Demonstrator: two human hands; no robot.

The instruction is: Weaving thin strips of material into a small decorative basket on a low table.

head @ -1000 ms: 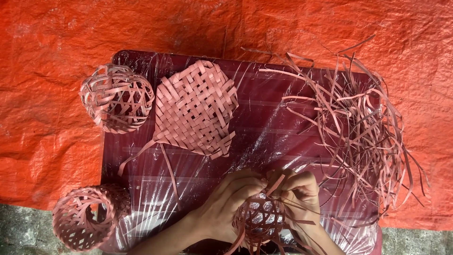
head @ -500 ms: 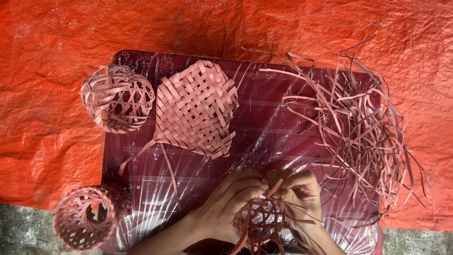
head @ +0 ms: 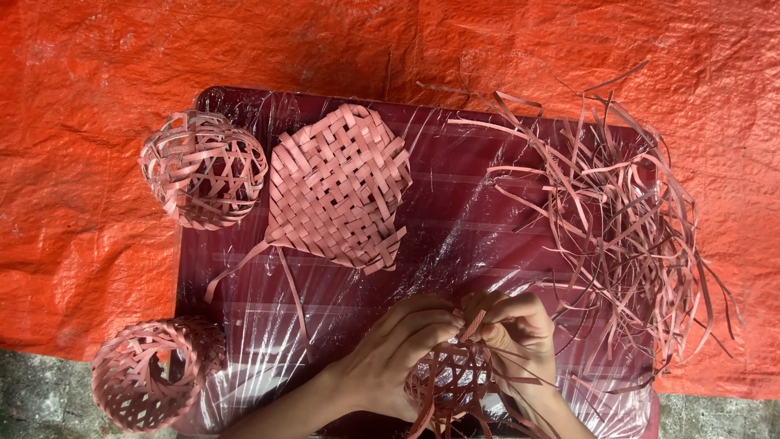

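Both hands work at the table's near edge on a small openwork ball [head: 452, 379] woven from pink strips. My left hand [head: 398, 349] curls over its left and top side, fingers closed on it. My right hand [head: 520, 329] pinches a loose strip end [head: 473, 323] sticking up from the ball's top. Loose strip ends hang from the ball toward the bottom edge of the view. The ball's lower part is cut off by the frame.
A dark red table [head: 471, 211] covered in clear plastic film stands on an orange tarp [head: 81, 162]. A flat woven mat [head: 337, 187] lies at centre. One woven ball [head: 203, 167] sits at the far left corner, another [head: 146, 382] at the near left. A tangle of loose strips [head: 626, 211] fills the right side.
My fingers have shifted slightly on the ball, and the strip end at its top is now pinched closer between both hands. Everything else on the table is unmoved.
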